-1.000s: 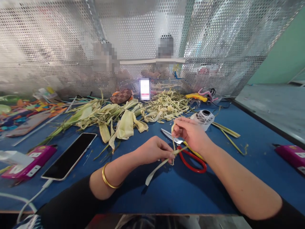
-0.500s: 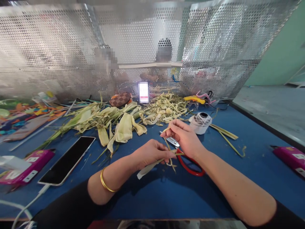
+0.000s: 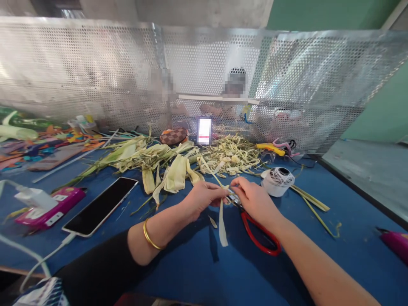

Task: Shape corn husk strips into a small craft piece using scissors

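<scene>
Pinched in my left hand [image 3: 204,199] is a pale strip of corn husk [image 3: 222,225]; one end hangs down below the fingers and a thin piece sticks up beyond them. My right hand [image 3: 251,197] is close beside it, thumb and fingertips closed near the folded part of the strip; what lies between those fingers is too small to make out. Red-handled scissors [image 3: 262,238] lie on the table beneath my right hand, their blades partly covered. A white spool of thread [image 3: 278,182] stands just past my right hand.
Behind my hands lie large corn husks [image 3: 177,172] and a heap of thin husk strips [image 3: 234,155]. A black-screened phone [image 3: 102,206] and a magenta power strip [image 3: 68,202] are at left. A perforated metal screen [image 3: 197,63] closes off the back; people sit behind it.
The husk strip has turned from lying sideways to hanging down. My right hand has lowered towards my left fingers. The whole view has shifted, so the table things appear further right and lower.
</scene>
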The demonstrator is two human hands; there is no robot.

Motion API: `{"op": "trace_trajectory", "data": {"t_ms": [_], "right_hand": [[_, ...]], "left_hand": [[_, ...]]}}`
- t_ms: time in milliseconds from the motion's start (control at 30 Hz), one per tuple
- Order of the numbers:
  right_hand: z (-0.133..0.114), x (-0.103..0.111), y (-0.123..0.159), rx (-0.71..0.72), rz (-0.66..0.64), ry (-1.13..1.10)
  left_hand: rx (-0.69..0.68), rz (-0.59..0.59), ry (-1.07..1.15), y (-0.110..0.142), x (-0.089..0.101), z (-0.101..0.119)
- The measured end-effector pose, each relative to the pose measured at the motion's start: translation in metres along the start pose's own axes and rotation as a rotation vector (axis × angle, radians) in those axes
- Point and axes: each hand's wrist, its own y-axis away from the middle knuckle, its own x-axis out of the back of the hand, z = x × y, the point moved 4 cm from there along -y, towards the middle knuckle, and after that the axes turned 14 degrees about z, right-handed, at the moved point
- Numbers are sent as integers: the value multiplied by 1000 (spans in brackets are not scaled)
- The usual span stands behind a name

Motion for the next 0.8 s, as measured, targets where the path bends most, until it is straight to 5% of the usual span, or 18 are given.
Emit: {"op": "trace_trajectory", "data": {"t_ms": [167, 267, 333, 400, 533, 800], "right_hand": [[9, -2, -1, -13, 82, -54], [-10, 15, 3, 298, 366, 18], [-29, 21, 11, 535, 436, 10], [-46, 16, 20, 715, 332, 0], [-60, -6, 29, 837, 167, 315], [-59, -20, 31, 888, 189, 490]], "left_hand": [[7, 4, 81, 3, -3, -1], [59, 18, 144, 2, -3, -4], [72, 49, 179, 2, -2, -4], [91, 79, 213, 3, -1, -3], [163, 124, 271, 5, -2, -5], [173, 52, 187, 1, 1, -5]]}}
